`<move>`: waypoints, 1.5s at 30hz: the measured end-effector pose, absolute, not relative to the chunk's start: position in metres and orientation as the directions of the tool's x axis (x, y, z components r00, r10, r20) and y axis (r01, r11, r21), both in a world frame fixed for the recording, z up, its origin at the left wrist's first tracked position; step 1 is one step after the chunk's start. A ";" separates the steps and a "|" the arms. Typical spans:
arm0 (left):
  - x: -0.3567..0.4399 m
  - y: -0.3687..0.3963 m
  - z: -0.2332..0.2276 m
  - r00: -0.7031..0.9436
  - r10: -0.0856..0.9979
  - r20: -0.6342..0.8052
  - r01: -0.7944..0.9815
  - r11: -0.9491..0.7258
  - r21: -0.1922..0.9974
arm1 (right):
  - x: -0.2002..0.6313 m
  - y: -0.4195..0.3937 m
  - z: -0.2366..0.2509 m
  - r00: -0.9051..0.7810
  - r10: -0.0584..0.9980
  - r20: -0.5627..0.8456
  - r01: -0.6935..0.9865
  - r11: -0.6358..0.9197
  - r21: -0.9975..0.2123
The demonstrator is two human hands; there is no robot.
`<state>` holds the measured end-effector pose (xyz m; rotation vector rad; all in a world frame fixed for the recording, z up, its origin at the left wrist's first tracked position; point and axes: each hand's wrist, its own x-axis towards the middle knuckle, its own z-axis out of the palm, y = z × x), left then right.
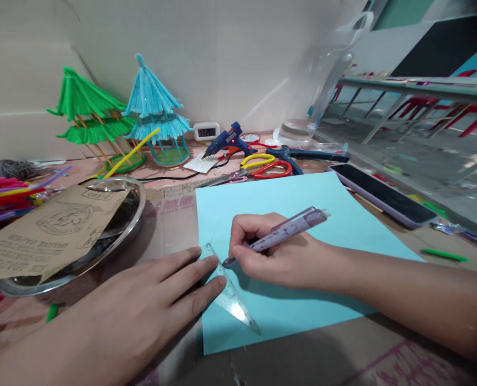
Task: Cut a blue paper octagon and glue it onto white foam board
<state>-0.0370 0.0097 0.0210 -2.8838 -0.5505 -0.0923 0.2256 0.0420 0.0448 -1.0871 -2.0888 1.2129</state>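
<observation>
- The left hand [141, 305] lies flat, fingers spread, pressing a clear triangle ruler [230, 289] onto the light blue paper [302, 203].
- The right hand [274, 252] pinches a purple pen [282, 231], tip at the ruler's edge.
- At 10 o'clock, sandpaper [53, 228] covers a steel dish [136, 206].
- At 12 o'clock lie scissors [262, 166] and a glue gun [226, 139].
- At 2 o'clock rests a phone [383, 198].

Pen, set square and blue paper at the centre of the frame

A light blue paper sheet [302, 214] is laid flat across the lower centre. A clear triangular set square [232, 295] is pressed flat along its left edge. A pale purple pen [282, 231] is held slanted, its tip placed at the set square's edge, its cap end raised to the right.
</observation>
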 end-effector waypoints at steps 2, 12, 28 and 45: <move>-0.037 0.010 0.021 0.927 0.363 0.099 0.375 -0.907 -0.189 | 0.226 0.042 0.045 -0.571 0.821 0.016 0.388 0.287 -0.876; -0.037 0.013 0.018 0.921 0.360 0.147 0.385 -0.900 -0.203 | 0.226 0.043 0.047 -0.572 0.820 -0.010 0.403 0.270 -0.874; -0.031 0.016 0.033 0.912 0.248 0.326 0.323 -0.925 -0.201 | 0.228 0.049 0.041 -0.439 0.898 0.028 0.246 0.151 -0.957; -0.018 0.002 0.030 0.842 0.363 0.400 0.440 -0.891 -0.117 | 0.304 0.104 0.070 -0.323 0.935 0.147 0.883 0.354 -0.307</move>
